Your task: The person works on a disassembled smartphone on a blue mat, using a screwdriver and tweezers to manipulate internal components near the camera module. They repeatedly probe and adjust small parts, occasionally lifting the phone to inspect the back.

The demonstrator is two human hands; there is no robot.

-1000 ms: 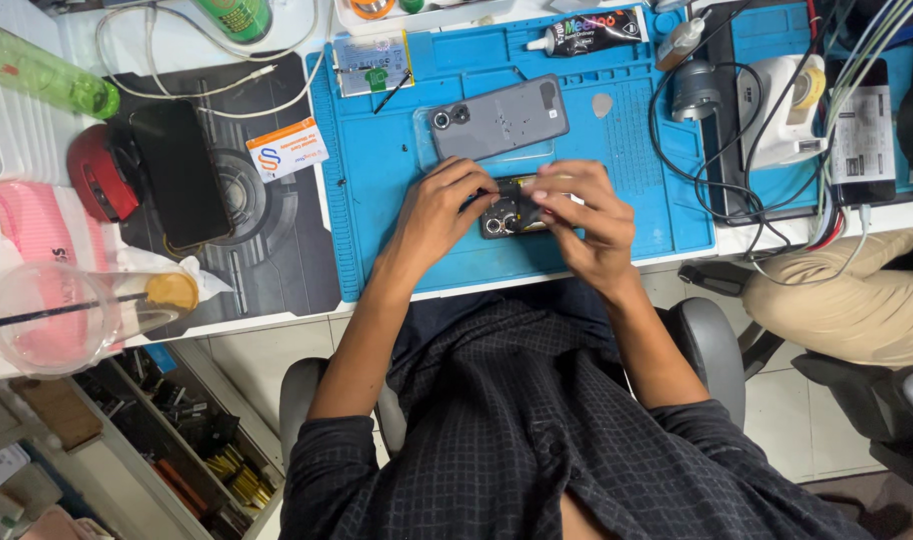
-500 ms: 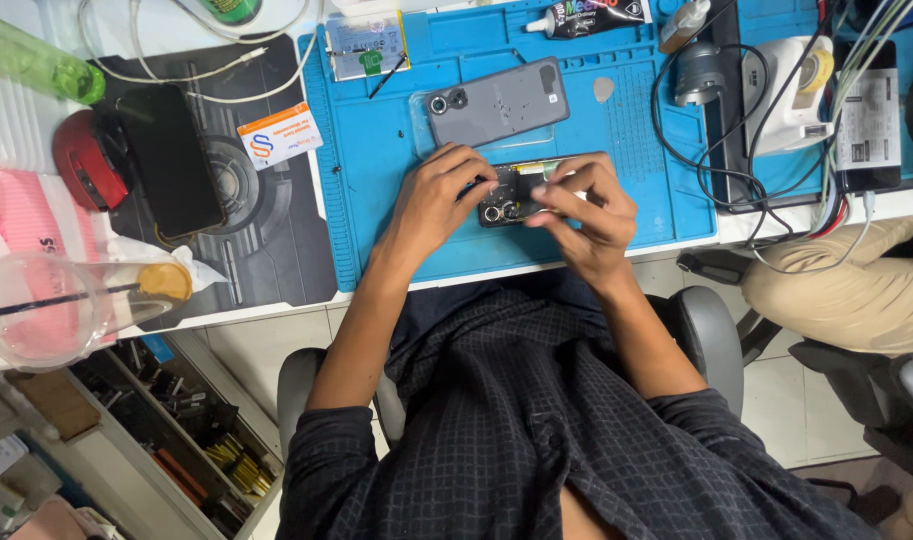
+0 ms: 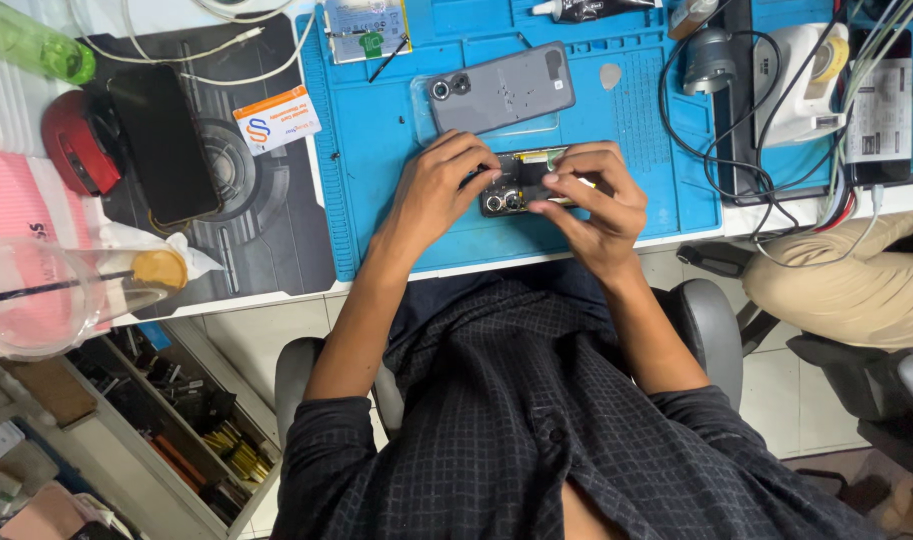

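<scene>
Phone, opened, on the blue mat at the table's near edge: we find our left hand steadying it as before, right hand now pinching a small part above it.

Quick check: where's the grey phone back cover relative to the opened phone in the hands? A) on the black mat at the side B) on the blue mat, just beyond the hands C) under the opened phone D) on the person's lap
B: the grey back cover lies flat on the blue mat, just past the left hand and right hand, which hold the opened phone.
</scene>
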